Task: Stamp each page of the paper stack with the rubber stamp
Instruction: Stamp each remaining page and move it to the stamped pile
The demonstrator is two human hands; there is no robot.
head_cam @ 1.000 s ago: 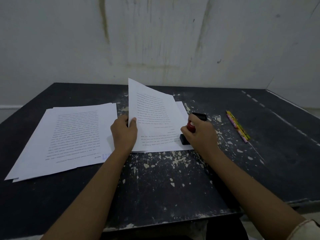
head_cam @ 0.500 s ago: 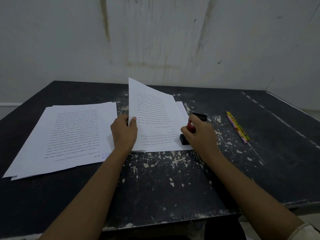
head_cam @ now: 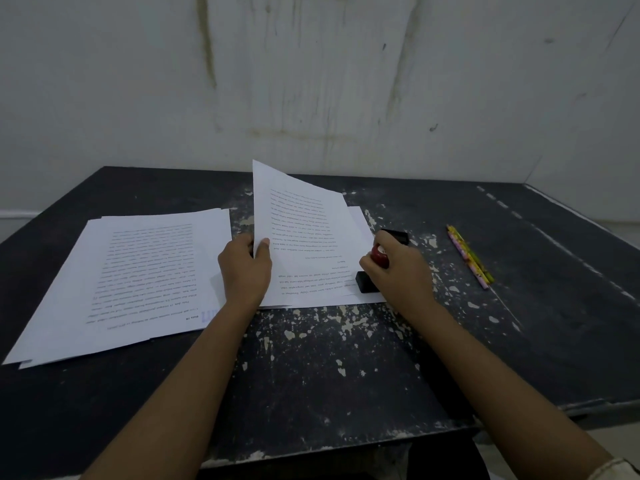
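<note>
My left hand [head_cam: 244, 270] pinches the left edge of the top printed sheet [head_cam: 301, 233], whose left side is lifted off the middle paper stack [head_cam: 360, 223]. My right hand [head_cam: 398, 271] grips the rubber stamp [head_cam: 379, 256], which has a red handle and a black base. The stamp's base [head_cam: 365, 282] rests on the stack's near right corner. A second pile of printed pages [head_cam: 138, 275] lies flat to the left, with a faint blue stamp mark near its near right corner.
The worn black table [head_cam: 311, 368] has chipped paint. A black ink pad [head_cam: 396, 235] sits just behind my right hand. Two patterned pencils [head_cam: 469, 256] lie to the right. A stained white wall stands behind the table.
</note>
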